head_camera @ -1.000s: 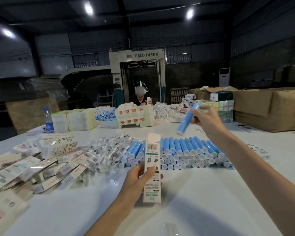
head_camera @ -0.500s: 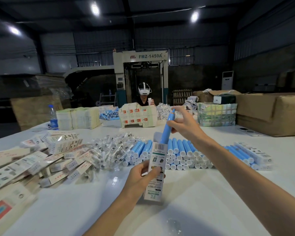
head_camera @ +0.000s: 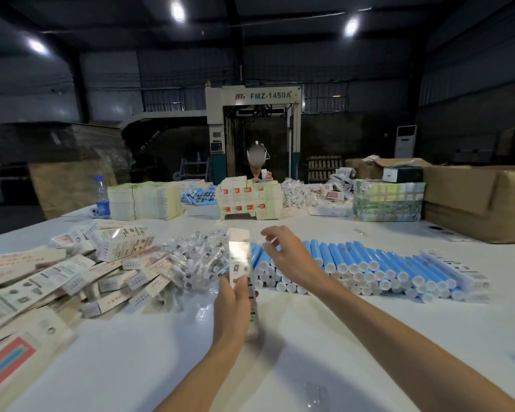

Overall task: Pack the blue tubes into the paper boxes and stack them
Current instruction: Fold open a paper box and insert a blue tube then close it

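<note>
Flattened cartons (head_camera: pixel 42 281) heaped at 9 o'clock on white bench (head_camera: pixel 369 337). Left hand (head_camera: pixel 235 310) grips upright paper box (head_camera: pixel 239 257) at centre, fingers wrapped round lower half. Right hand (head_camera: pixel 292 260), fingers loose, holding nothing, hovers at 2 o'clock just beside box top. Blue tubes (head_camera: pixel 384 269) stacked in rows at 3 o'clock, white caps toward camera.

A water bottle (head_camera: pixel 102 197) stands at the counter's (head_camera: pixel 131 367) far left corner; big cardboard cartons (head_camera: pixel 473 200) sit along its right edge; beyond the far edge sits a person (head_camera: pixel 257 165), a machine (head_camera: pixel 252 120) marked FMZ-1450A behind.
</note>
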`<state>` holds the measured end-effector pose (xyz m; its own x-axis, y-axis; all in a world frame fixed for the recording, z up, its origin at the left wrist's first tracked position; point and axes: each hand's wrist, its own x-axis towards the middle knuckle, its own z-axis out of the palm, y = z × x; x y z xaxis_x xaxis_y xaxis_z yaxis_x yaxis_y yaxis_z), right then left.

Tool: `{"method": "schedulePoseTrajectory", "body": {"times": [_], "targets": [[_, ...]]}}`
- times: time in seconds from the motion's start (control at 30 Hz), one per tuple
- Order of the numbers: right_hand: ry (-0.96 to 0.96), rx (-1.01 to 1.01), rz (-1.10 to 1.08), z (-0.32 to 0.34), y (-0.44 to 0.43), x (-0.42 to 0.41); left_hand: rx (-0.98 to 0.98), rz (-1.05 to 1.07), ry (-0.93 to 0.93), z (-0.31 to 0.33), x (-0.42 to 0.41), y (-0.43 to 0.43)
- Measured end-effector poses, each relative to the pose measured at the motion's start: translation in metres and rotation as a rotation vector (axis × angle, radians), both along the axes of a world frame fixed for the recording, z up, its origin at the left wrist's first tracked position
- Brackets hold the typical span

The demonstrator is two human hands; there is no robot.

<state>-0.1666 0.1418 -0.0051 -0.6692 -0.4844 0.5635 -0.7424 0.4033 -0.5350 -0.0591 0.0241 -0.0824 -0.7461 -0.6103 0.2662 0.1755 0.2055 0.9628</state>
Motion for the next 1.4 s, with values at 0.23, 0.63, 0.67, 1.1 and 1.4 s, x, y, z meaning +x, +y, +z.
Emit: {"method": "schedulePoseTrajectory", "body": {"times": [0.23,0.63,0.67,1.1,1.4], "targets": [[0.452,0.471,-0.031,-0.041,-0.077,-0.014,0.096,0.419,-0.017,0.008,-0.001,-0.035],[0.757,0.767,-0.083,-0.061,-0.134,-0.038,0.153,0.312,0.134,0.014,-0.002,-0.039],[0.764,0.714,-0.056,-0.061,-0.132,-0.038,0.157,0.298,0.155,0.016,-0.002,-0.037],[-0.360,-0.145,0.041,-0.026,0.011,0.015,0.231,-0.283,0.281,0.029,0.015,0.001],[-0.296,-0.515,-0.098,0.012,0.089,0.035,0.161,-0.499,0.159,0.009,0.013,0.016]]}}
